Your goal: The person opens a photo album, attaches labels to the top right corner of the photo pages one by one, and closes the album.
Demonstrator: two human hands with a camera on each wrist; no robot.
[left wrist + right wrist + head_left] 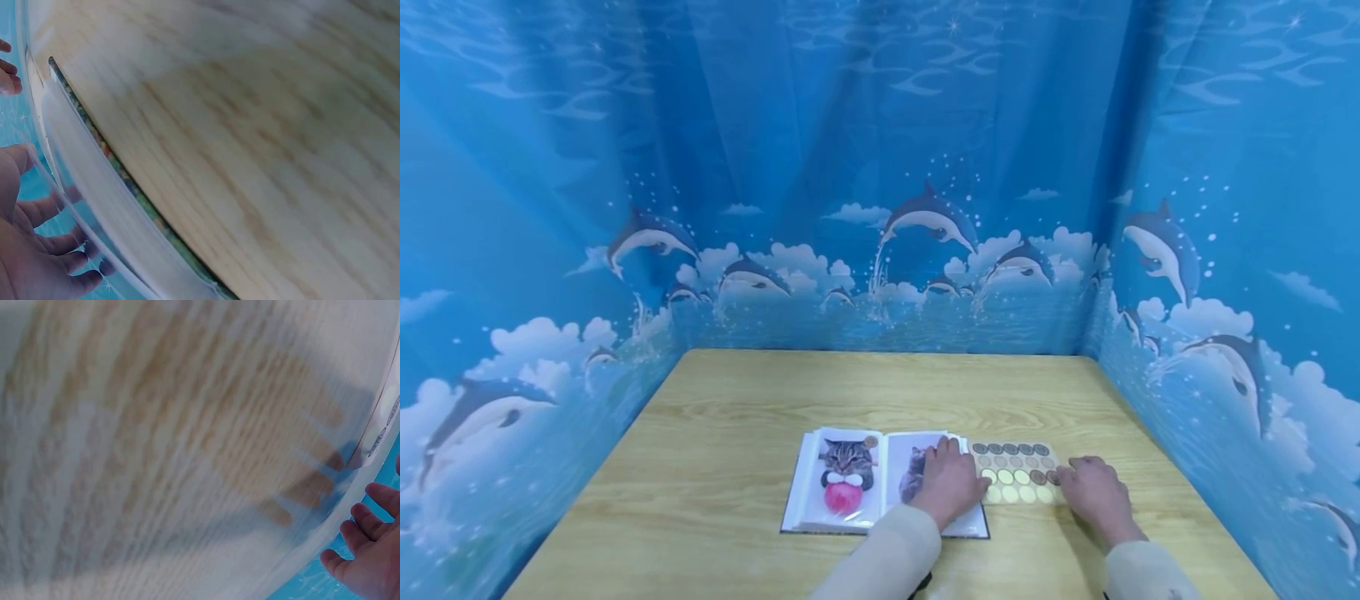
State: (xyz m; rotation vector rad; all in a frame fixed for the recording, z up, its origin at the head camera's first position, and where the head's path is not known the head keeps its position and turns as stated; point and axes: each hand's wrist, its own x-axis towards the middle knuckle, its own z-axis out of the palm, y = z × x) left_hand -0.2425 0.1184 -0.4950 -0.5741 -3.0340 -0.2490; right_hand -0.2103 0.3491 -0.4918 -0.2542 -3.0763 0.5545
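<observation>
A photo album (883, 500) lies spread on the table, with cat photos on both pages. On the left page, a tabby with a pink ball (843, 497) shows in full, and a small round brown sticker (871, 442) sits near its upper corner. My left hand (951, 479) rests across the right page, covering part of a grey cat picture (913, 473). Beside the album lies a sheet of round stickers (1000, 470), in dark, tan and pale yellow rows. My right hand (1097, 496) touches the sheet's right edge; its fingers look relaxed in the right wrist view.
The wooden table (715, 467) extends to the left of the album and behind it. Blue curtains (820, 125) printed with dolphins and clouds enclose the table at the back and on both sides.
</observation>
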